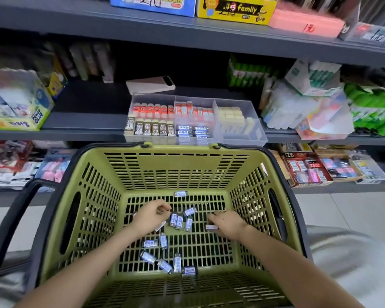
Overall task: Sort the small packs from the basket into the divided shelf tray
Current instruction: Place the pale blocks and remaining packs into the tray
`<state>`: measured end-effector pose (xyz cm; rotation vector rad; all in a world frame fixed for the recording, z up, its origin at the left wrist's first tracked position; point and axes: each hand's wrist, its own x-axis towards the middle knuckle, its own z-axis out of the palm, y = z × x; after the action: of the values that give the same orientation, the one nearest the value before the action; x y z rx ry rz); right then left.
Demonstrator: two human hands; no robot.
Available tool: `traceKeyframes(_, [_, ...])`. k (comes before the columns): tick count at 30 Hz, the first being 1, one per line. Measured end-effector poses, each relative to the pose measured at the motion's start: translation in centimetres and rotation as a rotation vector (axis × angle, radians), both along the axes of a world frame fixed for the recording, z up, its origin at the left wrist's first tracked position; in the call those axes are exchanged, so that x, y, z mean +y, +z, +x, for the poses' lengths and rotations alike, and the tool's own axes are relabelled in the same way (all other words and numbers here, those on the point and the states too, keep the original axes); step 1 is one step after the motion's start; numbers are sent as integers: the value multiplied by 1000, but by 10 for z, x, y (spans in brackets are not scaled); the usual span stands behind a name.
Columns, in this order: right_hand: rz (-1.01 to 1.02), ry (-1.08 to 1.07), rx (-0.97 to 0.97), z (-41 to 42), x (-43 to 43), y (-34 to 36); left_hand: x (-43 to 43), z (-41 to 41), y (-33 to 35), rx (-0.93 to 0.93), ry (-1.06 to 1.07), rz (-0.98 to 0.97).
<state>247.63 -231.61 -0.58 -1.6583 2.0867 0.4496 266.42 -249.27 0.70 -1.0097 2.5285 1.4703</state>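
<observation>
Small packs [178, 221], blue labels unreadable, lay every way in basket [165, 165]; right hand [228, 224] fingers pinched one, left hand [150, 220] fingers curled, hold unclear.

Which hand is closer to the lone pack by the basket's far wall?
Left. The left hand lies just near-left of the lone pack; right hand is farther, to its right.

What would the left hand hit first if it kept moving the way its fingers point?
Probably the cluster of small blue-and-white wrapped packs just beyond the left hand, on the floor of the green plastic basket. Whether the fingers are at pack height is unclear.
</observation>
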Motion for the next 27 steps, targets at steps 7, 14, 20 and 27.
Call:
traceKeyframes(7, [-465, -773, -859, 56, -49, 40, 25, -22, 15, 158, 407, 1110])
traceKeyframes(14, [-218, -779, -1073, 22, -33, 63, 27, -25, 18, 137, 619, 1229])
traceKeyframes(20, [262, -16, 76, -8, 4, 27, 8, -11, 16, -28, 507, 1165])
traceKeyframes(27, [22, -314, -157, -6, -5, -1, -13, -2, 13, -22, 511, 1087])
